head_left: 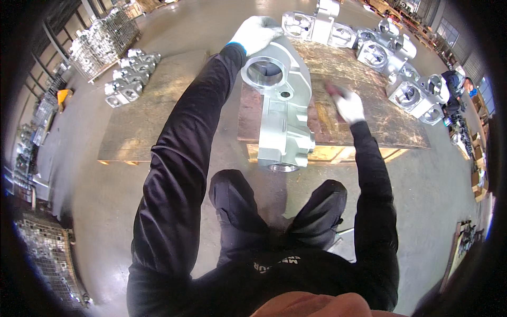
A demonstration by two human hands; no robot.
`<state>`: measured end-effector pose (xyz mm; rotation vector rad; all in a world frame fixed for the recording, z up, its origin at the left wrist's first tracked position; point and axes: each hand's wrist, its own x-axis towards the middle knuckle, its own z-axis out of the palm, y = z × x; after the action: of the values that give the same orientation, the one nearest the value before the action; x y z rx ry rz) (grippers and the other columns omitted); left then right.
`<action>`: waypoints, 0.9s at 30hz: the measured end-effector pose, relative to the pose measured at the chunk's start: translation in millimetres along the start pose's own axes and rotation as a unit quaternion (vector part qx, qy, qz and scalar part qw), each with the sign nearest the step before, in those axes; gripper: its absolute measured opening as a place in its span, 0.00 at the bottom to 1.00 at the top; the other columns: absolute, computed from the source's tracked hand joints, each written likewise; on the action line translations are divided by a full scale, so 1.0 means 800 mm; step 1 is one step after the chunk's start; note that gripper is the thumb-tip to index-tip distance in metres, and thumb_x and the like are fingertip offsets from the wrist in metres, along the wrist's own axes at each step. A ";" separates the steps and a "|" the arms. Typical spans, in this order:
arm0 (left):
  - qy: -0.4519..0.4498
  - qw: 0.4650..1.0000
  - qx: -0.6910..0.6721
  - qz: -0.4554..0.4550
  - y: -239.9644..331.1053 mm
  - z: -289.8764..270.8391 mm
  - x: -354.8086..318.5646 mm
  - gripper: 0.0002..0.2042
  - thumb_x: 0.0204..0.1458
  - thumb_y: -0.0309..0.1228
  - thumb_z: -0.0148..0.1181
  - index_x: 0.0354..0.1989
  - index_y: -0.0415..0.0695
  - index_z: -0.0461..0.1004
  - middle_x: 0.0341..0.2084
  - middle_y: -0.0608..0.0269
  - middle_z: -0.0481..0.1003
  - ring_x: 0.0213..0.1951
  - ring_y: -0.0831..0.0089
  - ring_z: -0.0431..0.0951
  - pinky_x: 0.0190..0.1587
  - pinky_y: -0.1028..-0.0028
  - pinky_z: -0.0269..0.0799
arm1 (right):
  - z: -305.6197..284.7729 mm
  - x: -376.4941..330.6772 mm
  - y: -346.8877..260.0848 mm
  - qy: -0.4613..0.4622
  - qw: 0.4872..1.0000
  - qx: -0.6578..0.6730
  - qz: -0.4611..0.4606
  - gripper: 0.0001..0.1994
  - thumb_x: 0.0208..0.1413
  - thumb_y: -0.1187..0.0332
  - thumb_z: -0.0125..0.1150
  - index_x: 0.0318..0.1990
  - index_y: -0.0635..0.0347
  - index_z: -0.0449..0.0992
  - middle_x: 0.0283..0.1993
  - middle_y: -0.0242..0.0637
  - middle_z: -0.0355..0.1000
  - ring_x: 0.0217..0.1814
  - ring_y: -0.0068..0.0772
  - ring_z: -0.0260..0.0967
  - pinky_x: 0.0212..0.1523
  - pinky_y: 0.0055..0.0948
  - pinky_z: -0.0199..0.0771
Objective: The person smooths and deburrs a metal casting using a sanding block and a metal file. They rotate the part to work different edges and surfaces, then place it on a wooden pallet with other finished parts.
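A large silver metal casting (285,113) stands tall in front of me, over the near edge of the wooden table. It has a big round bore near its upper end and a smaller hole below that. My left hand (259,34), in a white glove, is closed over the casting's top end. My right hand (349,107), also gloved in white, is to the right of the casting, above the tabletop and apart from the part. A dark reddish object (334,89) juts from its fingers; blur hides what it is.
Several similar castings (372,55) line the far and right edges of the wooden table (388,113). Another wooden table (142,127) at left bears more castings (129,82). Wire crates of metal parts (103,45) stand farther left. Another person (455,90) is at the far right.
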<state>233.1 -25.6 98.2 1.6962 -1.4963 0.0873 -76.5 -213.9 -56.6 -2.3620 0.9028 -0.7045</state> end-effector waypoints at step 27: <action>0.229 0.942 0.126 0.210 -0.066 0.052 0.016 0.12 0.50 0.35 0.57 0.33 0.40 0.81 0.26 0.42 0.78 0.35 0.42 0.81 0.41 0.50 0.78 | 0.189 -0.624 0.325 -0.290 0.819 -0.309 0.388 0.26 0.55 0.61 0.64 0.61 0.59 0.74 0.62 0.49 0.72 0.61 0.56 0.73 0.62 0.45 0.74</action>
<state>261.9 -64.9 50.7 1.3847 -1.4986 0.8758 -420.2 13.6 -468.9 -2.1327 1.7807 0.6998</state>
